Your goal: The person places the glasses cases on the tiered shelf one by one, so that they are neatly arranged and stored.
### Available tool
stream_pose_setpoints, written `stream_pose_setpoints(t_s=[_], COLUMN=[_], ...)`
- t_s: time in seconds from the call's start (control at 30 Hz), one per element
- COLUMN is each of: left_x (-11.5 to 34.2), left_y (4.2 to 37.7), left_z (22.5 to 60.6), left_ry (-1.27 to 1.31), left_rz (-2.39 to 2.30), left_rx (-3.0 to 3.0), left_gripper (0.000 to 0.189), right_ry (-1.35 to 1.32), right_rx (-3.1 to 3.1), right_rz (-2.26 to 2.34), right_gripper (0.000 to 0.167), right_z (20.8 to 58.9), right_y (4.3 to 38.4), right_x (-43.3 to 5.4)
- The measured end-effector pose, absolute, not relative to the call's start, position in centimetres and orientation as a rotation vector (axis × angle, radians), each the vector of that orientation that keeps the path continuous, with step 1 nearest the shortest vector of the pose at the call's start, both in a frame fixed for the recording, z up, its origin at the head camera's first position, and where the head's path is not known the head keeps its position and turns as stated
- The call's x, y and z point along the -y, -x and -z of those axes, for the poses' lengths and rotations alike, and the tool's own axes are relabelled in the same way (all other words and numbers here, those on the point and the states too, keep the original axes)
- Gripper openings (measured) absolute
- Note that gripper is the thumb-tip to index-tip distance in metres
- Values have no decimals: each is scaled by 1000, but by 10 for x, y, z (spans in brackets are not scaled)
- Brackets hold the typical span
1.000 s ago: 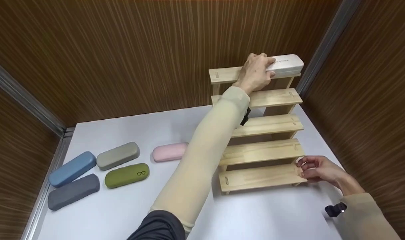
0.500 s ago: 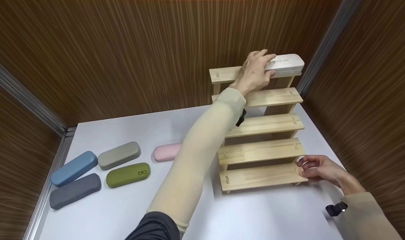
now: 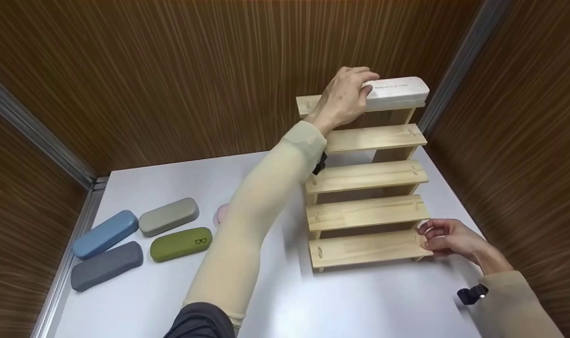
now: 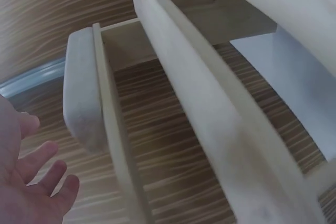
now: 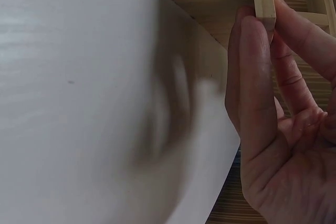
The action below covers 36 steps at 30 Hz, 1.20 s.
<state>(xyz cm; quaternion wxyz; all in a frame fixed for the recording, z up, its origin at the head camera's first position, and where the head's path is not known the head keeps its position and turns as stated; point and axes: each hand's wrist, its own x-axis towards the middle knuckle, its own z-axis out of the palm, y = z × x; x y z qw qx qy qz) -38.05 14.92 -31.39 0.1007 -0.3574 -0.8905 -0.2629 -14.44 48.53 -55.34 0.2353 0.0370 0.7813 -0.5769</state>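
My left hand (image 3: 343, 96): fingers loosely spread, just off the white oblong case (image 3: 397, 93), which lies rightward, long axis along the top of the stepped pale-wood rack (image 3: 369, 211). Right hand (image 3: 456, 241), farther off, pinches the rack's lower right end. Left of the rack, a pink rounded case (image 3: 222, 213) is mostly behind my cream sleeve (image 3: 247, 202).

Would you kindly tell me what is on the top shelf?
A white case sits on the right of the top shelf. In the head view, the left hand hides the stretch just left of it from sight.
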Motion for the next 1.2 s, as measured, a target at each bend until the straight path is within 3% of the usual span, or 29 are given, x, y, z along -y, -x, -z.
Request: stream_pose_setpoints(t_s=[0.53,1.2], left_x=[-88,16], left_y=[373,342], left_z=[318,371], left_ry=[1130,1192], left_rz=[948,955], left_rx=[2507,2442], left_gripper=[36,30], right_ry=[-100,-30], right_rx=[-2127,-2033], right_rz=[1601,1653], right_gripper=[29,33], right_z=[552,558], right_y=[149,155], right_x=[-490,-495])
